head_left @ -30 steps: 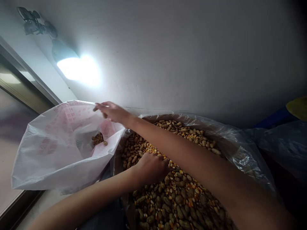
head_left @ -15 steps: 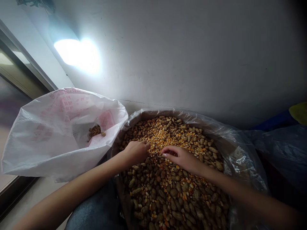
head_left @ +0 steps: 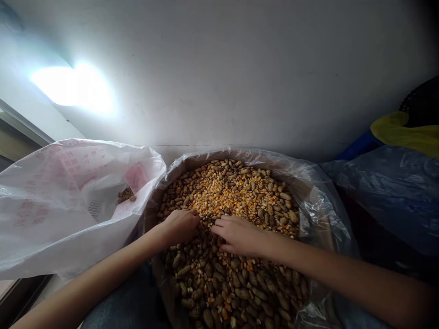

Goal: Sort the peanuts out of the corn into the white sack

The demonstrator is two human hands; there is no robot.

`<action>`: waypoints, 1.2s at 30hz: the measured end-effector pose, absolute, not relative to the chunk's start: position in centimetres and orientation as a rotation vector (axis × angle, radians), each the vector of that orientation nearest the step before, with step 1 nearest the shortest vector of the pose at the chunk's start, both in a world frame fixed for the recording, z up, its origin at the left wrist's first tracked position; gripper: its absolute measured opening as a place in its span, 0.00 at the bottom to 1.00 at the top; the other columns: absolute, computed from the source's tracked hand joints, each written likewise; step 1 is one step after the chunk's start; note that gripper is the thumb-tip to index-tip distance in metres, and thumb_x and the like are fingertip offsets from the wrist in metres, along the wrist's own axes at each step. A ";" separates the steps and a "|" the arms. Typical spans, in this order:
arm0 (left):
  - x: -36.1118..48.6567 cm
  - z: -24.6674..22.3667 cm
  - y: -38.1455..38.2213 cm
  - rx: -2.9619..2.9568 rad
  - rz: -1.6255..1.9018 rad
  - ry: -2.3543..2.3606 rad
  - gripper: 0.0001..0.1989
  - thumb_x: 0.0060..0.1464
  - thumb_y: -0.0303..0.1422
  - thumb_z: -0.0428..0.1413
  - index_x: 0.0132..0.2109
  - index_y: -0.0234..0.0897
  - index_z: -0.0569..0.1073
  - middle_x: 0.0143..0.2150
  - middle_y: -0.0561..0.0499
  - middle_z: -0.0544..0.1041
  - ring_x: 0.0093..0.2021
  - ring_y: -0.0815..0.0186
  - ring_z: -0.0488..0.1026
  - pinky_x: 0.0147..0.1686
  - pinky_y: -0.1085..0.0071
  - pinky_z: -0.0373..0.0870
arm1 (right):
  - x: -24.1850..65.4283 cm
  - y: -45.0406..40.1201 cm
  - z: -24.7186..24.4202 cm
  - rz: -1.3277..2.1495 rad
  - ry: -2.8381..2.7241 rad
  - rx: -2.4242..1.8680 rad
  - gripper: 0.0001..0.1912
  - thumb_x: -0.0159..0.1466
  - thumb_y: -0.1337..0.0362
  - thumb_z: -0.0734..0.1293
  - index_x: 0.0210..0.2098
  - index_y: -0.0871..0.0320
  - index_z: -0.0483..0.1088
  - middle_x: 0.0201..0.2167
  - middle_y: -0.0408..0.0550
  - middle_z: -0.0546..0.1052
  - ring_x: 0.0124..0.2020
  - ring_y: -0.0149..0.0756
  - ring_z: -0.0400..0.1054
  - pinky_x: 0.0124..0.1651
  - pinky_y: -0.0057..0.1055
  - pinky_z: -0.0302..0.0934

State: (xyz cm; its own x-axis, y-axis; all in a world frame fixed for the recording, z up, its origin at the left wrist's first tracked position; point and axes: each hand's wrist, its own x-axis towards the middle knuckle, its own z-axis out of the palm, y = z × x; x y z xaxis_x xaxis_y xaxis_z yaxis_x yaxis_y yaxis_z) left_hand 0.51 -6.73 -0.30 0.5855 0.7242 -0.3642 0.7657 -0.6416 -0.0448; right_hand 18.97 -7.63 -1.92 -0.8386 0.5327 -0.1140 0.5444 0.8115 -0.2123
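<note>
A wide, plastic-lined container (head_left: 195,160) holds unshelled peanuts (head_left: 240,292) mixed with yellow and white corn kernels (head_left: 219,196). Over its middle left, my left hand (head_left: 181,225) is closed, back up, its fingers curled down at the mix and its fingertips hidden. Just to the right, my right hand (head_left: 238,235) has its fingers bent together and pointing left into the kernels. Whatever lies under its fingertips cannot be made out. A small gap with kernels in it parts the two hands.
To the left, a white woven sack (head_left: 72,228) with pink print stands open with a few peanuts (head_left: 126,195) inside. A bright lamp (head_left: 72,87) shines by the wall (head_left: 222,68). At the right are clear plastic sheeting (head_left: 387,192) and a yellow cloth or bag (head_left: 408,132).
The view has turned slightly right, so things sit farther left in it. My right hand has come lower onto the mix, its fingers no longer forming a raised loop. My left hand remains curled down.
</note>
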 end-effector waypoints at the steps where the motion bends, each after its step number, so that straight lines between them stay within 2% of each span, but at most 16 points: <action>1: 0.5 -0.3 -6.7 2.695 -0.536 1.262 0.08 0.47 0.33 0.47 0.34 0.35 0.67 0.34 0.47 0.69 0.33 0.62 0.69 0.28 0.69 0.65 | 19.0 -7.6 -1.9 -0.365 2.939 0.862 0.12 0.50 0.62 0.64 0.34 0.59 0.65 0.33 0.49 0.70 0.36 0.39 0.62 0.37 0.33 0.58; 7: -0.3 -0.4 -6.4 2.663 -0.480 1.219 0.07 0.47 0.34 0.48 0.33 0.37 0.66 0.34 0.50 0.69 0.33 0.64 0.68 0.30 0.70 0.64 | 19.0 -7.4 -1.9 -0.358 2.935 0.859 0.11 0.52 0.62 0.63 0.34 0.60 0.66 0.32 0.48 0.69 0.35 0.38 0.62 0.35 0.33 0.58; 12: -0.4 -0.1 -5.9 2.448 -0.185 1.228 0.09 0.49 0.38 0.46 0.33 0.37 0.66 0.33 0.51 0.69 0.33 0.67 0.66 0.33 0.71 0.62 | 19.2 -6.9 -2.3 -0.550 2.922 1.019 0.10 0.53 0.58 0.62 0.29 0.59 0.67 0.32 0.49 0.68 0.35 0.38 0.61 0.35 0.32 0.57; 15: -0.3 0.3 -5.6 2.033 0.096 1.226 0.11 0.50 0.39 0.45 0.34 0.36 0.63 0.30 0.52 0.68 0.30 0.70 0.65 0.32 0.72 0.63 | 19.3 -6.5 -2.4 -1.005 2.866 1.207 0.11 0.52 0.56 0.62 0.27 0.59 0.68 0.31 0.47 0.68 0.34 0.35 0.61 0.35 0.30 0.55; 19: -0.3 1.0 -5.3 1.306 0.407 1.121 0.08 0.50 0.36 0.43 0.36 0.36 0.58 0.29 0.53 0.64 0.26 0.74 0.64 0.26 0.76 0.63 | 19.5 -5.8 -2.1 -1.952 2.463 1.340 0.16 0.54 0.52 0.59 0.29 0.60 0.65 0.23 0.42 0.67 0.25 0.29 0.60 0.28 0.26 0.55; 21: -0.3 1.2 -5.1 1.107 0.492 1.091 0.07 0.48 0.32 0.42 0.36 0.37 0.57 0.27 0.55 0.61 0.24 0.76 0.61 0.24 0.78 0.61 | 19.6 -5.6 -1.8 -2.148 2.346 1.354 0.16 0.54 0.53 0.59 0.30 0.60 0.64 0.22 0.41 0.66 0.23 0.27 0.60 0.26 0.25 0.55; 23: -0.5 1.2 -5.0 1.054 0.517 1.088 0.07 0.46 0.29 0.40 0.35 0.37 0.58 0.24 0.56 0.57 0.20 0.77 0.57 0.20 0.80 0.58 | 19.7 -5.8 -1.6 -2.013 2.471 1.344 0.14 0.54 0.55 0.60 0.31 0.60 0.65 0.25 0.43 0.68 0.26 0.28 0.61 0.29 0.25 0.56; 26: -0.7 1.1 -4.9 1.184 0.444 1.128 0.07 0.46 0.30 0.38 0.33 0.37 0.59 0.20 0.58 0.50 0.17 0.76 0.49 0.16 0.80 0.51 | 19.3 -6.7 -1.6 -1.379 2.814 1.224 0.11 0.54 0.59 0.60 0.35 0.57 0.66 0.33 0.46 0.69 0.33 0.33 0.62 0.35 0.29 0.56; 28: -1.0 1.2 -5.0 1.434 0.321 1.175 0.08 0.48 0.33 0.39 0.33 0.37 0.61 0.20 0.58 0.52 0.17 0.76 0.50 0.16 0.79 0.50 | 18.9 -7.4 -1.8 -0.920 2.966 1.070 0.11 0.54 0.62 0.60 0.37 0.57 0.66 0.36 0.48 0.69 0.37 0.37 0.62 0.38 0.33 0.55; 30: -1.4 1.5 -5.3 1.772 0.114 1.186 0.10 0.48 0.37 0.43 0.34 0.37 0.64 0.21 0.57 0.58 0.20 0.75 0.55 0.20 0.78 0.53 | 18.5 -7.8 -2.1 -0.611 3.012 0.931 0.10 0.55 0.65 0.59 0.36 0.59 0.66 0.34 0.50 0.69 0.38 0.39 0.61 0.39 0.34 0.55; 33: -2.2 2.0 -5.9 2.111 -0.268 1.153 0.12 0.44 0.41 0.49 0.34 0.38 0.68 0.22 0.57 0.65 0.22 0.73 0.59 0.22 0.78 0.53 | 18.3 -7.9 -2.6 -0.497 2.990 0.878 0.08 0.55 0.66 0.59 0.34 0.59 0.66 0.32 0.49 0.69 0.36 0.37 0.61 0.37 0.32 0.56; 36: -2.5 2.2 -6.3 2.238 -0.477 1.168 0.13 0.41 0.38 0.52 0.37 0.42 0.69 0.23 0.57 0.68 0.22 0.72 0.62 0.21 0.78 0.53 | 18.4 -7.6 -2.8 -0.645 2.979 0.951 0.06 0.54 0.65 0.60 0.31 0.58 0.65 0.32 0.49 0.69 0.37 0.37 0.61 0.38 0.32 0.55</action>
